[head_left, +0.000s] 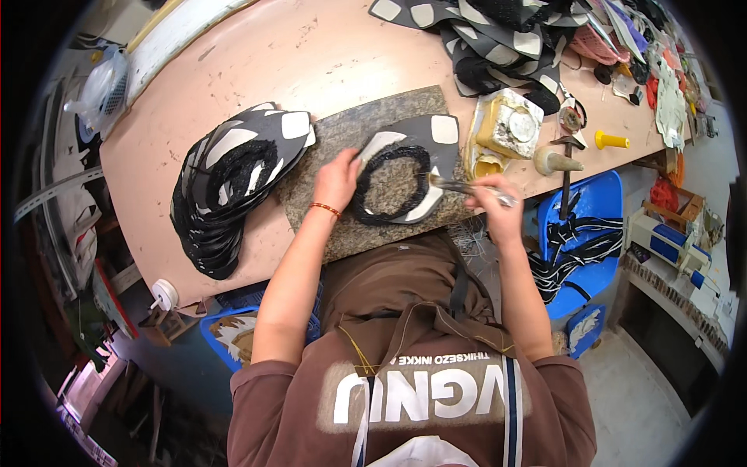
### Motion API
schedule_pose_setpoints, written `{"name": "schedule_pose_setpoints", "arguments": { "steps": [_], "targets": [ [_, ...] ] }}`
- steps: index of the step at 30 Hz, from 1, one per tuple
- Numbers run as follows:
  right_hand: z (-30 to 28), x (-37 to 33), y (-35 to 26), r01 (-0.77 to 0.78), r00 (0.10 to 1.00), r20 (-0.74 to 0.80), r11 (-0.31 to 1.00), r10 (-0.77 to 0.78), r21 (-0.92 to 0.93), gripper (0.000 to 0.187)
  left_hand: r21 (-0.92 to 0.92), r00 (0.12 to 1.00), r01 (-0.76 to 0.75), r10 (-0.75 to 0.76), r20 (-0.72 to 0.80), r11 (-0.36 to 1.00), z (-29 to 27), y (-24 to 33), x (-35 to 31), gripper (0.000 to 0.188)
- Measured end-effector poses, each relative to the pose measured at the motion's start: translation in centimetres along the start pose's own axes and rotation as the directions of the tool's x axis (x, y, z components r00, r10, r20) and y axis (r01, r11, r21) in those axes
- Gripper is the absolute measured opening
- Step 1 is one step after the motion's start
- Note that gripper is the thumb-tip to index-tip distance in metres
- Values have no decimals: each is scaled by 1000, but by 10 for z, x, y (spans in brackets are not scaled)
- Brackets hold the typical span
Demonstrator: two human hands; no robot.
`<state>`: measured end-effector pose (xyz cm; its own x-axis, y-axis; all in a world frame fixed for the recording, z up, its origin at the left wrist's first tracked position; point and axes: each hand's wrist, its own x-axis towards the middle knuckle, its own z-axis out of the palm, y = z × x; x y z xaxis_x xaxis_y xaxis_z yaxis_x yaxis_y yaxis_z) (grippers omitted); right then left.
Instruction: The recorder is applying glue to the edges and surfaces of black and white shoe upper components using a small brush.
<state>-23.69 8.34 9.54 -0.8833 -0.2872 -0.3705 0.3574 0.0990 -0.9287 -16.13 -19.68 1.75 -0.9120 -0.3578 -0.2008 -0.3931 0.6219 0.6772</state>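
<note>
A black and grey shoe upper with white patches and a fuzzy dark inner edge lies flat on a speckled grey slab. My left hand is closed at its left edge, fingertips on the piece. In my right hand is a brush with a metallic-looking handle, its tip touching the upper's right inner edge. Left of the slab, a fanned stack of similar uppers rests on the table. A glue-crusted white and yellow container stands to the right of the slab.
More uppers are heaped at the far right of the pinkish table. A hammer, a yellow spool and a pale cone-shaped object lie at the right edge. Below stands a blue bin of black-and-white strips.
</note>
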Motion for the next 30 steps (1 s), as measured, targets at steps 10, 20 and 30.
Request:
{"name": "schedule_pose_setpoints", "arguments": {
  "steps": [10,20,30],
  "targets": [
    [-41,-3,23,215,901,-135,695,-412,-686,14,207,867,325,-378,326,923,-27,22,-47,86],
    [-46,-19,19,49,993,-118,912,0,408,13,-344,804,587,-475,359,733,5,21,-33,55],
    [114,63,10,413,896,276,881,-348,-232,16,13,922,381,-381,68,924,16,-23,17,29]
  ]
}}
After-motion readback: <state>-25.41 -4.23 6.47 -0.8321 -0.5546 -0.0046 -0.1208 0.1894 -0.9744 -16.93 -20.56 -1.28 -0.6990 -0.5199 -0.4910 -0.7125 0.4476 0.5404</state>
